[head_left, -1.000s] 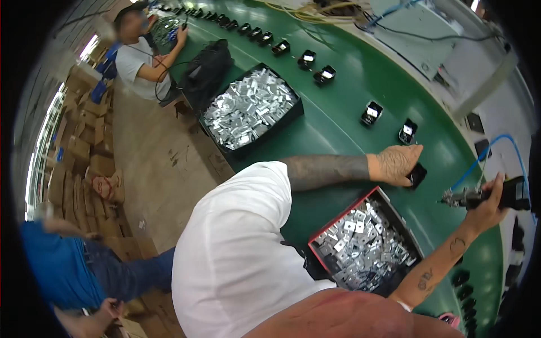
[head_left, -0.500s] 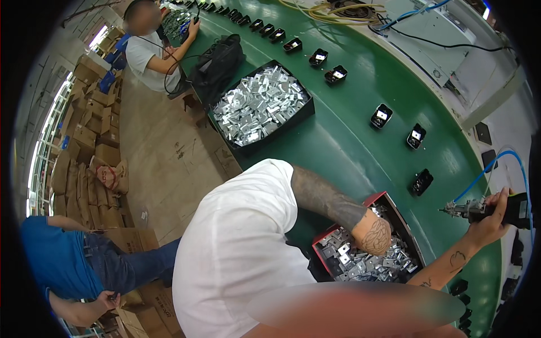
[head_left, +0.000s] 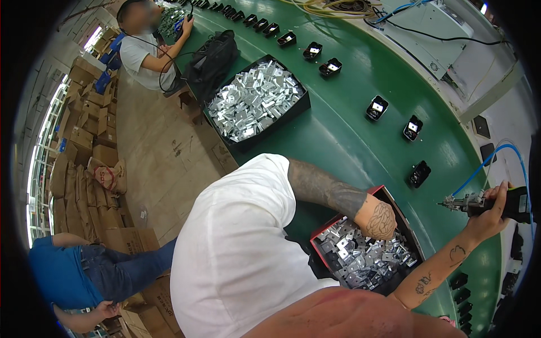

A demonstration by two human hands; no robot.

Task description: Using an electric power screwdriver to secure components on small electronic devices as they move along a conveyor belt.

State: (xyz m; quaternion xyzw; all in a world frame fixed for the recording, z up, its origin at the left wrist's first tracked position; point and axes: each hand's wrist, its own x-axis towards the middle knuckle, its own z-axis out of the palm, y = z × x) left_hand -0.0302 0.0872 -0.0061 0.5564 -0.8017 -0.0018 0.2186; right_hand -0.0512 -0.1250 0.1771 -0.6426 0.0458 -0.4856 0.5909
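A red-edged box (head_left: 323, 227) full of small silver metal brackets (head_left: 365, 262) stands on the green table close to me. Over it is my left hand (head_left: 378, 218), bent down at the wrist among the brackets at the box's far side. Its fingers are hidden beneath the back of the hand, so their grip does not show. At the right, my right hand (head_left: 495, 213) is wrapped around a black power screwdriver (head_left: 515, 205) with a metal nose and a blue air hose (head_left: 496, 147). The tool's tip points left above the table.
A larger black box (head_left: 292, 115) of brackets sits farther left, beside a black bag (head_left: 213, 59). Black housings (head_left: 377, 107) line the green table (head_left: 344, 143), with several more at lower right. Two people (head_left: 141, 56), (head_left: 65, 273) are at the left, near stacked cartons (head_left: 84, 135).
My left hand has shifted slightly toward the far right side of the bracket box. My right hand keeps its hold on the screwdriver. The whole view has moved a little.
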